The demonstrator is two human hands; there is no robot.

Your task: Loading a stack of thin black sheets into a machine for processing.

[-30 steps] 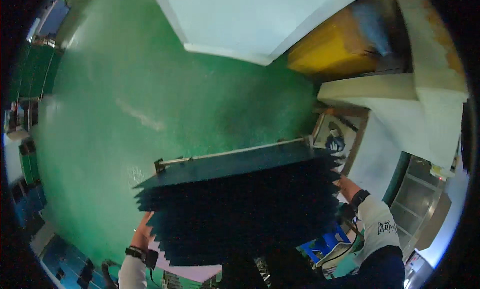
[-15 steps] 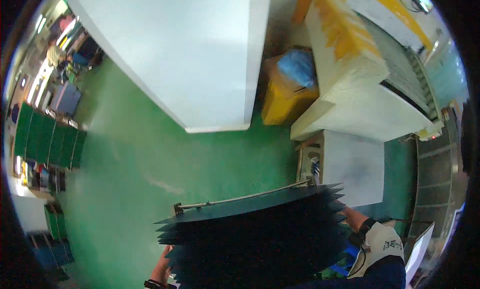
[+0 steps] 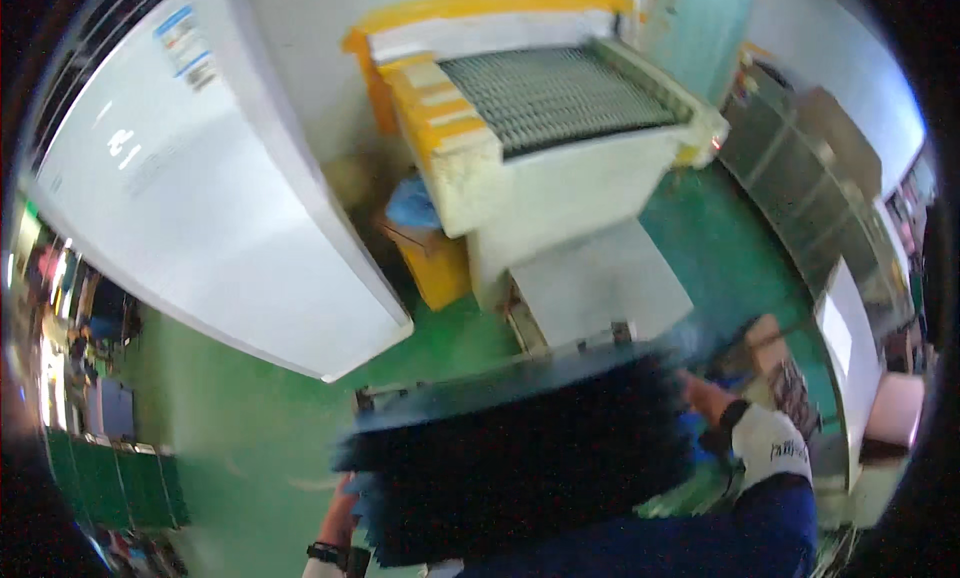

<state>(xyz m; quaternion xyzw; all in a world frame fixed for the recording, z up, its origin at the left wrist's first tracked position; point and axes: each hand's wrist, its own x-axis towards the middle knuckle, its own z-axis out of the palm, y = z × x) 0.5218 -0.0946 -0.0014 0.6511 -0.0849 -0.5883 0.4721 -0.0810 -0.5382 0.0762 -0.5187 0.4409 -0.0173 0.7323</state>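
white cabinet (image 3: 200, 208), yellow bin (image 3: 438, 270), green floor (image 3: 240, 418)

A factory workshop, by the look of its green floor (image 3: 240, 413) and bulky mesh-topped machine (image 3: 565, 128)

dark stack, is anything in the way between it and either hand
Nothing visible is: the left hand is right at the left edge of the dark stack, and the right hand at its right edge. Some fingers are hidden there, so their grip can't be seen.
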